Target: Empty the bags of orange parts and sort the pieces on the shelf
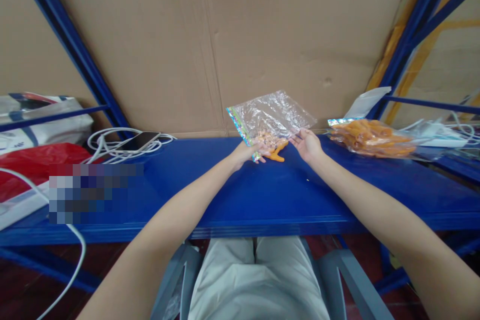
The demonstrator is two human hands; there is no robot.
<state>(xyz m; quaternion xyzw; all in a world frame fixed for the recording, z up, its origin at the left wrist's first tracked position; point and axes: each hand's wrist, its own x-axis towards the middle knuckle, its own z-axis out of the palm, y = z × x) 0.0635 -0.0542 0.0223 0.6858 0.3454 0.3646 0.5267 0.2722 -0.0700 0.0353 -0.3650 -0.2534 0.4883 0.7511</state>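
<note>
A clear plastic bag (pixel 275 110) with a shiny coloured strip along its left edge is held tilted above the blue shelf. My left hand (pixel 249 151) is closed on the bag's strip end, its fingers partly covered by the crinkled film. My right hand (pixel 308 145), palm partly up, has its fingertips at the bag's lower right edge and seems to pinch the film. Between my hands, an orange item (pixel 278 154) with finger-like ends, perhaps a rubber glove, lies low by the bag. The film hides part of it.
A bag of folded orange items (pixel 369 137) lies at right. Left are coiled white cables (pixel 107 142), a phone (pixel 140 142) and a red plastic bag (pixel 48 160). Cardboard (pixel 262 35) backs the blue shelf (pixel 240 200) between blue posts. A pixelated patch covers something at left.
</note>
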